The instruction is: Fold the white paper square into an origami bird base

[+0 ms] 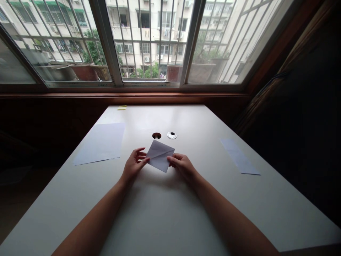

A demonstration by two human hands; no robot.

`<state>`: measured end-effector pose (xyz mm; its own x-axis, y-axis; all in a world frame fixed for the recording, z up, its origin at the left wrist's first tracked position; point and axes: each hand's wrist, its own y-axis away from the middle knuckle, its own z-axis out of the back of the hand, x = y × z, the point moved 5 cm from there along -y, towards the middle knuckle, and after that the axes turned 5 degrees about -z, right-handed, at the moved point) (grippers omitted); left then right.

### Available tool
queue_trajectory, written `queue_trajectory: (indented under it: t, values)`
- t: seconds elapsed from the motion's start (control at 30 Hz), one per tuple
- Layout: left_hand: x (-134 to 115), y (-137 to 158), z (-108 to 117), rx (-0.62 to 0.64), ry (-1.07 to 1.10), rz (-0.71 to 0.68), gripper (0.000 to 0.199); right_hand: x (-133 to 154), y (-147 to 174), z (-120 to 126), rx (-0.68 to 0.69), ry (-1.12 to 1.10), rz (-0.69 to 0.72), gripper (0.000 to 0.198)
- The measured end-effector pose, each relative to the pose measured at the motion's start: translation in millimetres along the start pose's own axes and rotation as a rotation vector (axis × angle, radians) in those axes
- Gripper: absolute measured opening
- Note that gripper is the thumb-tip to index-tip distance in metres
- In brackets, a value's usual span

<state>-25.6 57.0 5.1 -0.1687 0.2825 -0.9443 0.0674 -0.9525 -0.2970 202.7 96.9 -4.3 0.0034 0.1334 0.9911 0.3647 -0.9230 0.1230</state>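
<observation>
A small folded square of white paper [159,161] is held just above the table, turned so that one corner points up and away. A crease or folded edge runs slantwise across its middle. My left hand [135,163] pinches its left corner between thumb and fingers, with the other fingers loosely curled. At the right corner, my right hand [183,164] grips it, thumb on top and fingers bent underneath. The undersides of the paper and some fingertips are hidden.
On the white table [165,227], a large paper sheet [99,142] lies at left and a paper strip [239,156] at right. Beyond my hands are a round hole [156,136] and a round grommet [172,135]. A yellow item [122,107] sits near the far edge, below the barred window.
</observation>
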Motion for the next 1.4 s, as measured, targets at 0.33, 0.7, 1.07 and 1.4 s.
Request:
queue_trajectory:
  t: [0.33,0.7,1.07,1.4]
  values:
    - [-51.7,22.5,-16.9,0.118,-0.683,-0.791,0.039,0.8,0.2,2.3,-0.022,-0.045,-0.037,0.04]
    - [-59.3,34.2,-38.4,0.187,-0.798,-0.936,0.03,-2.0,3.6,-11.5,0.138,0.08,-0.042,0.045]
    - [-60.1,29.7,-17.0,-0.038,-0.508,-0.87,0.027,39.6,31.9,-8.7,-0.258,0.536,0.689,0.017]
    - [-50.9,31.4,-10.4,-0.062,-0.143,-0.585,0.029,37.5,33.2,-22.2,-0.097,0.582,0.833,0.014]
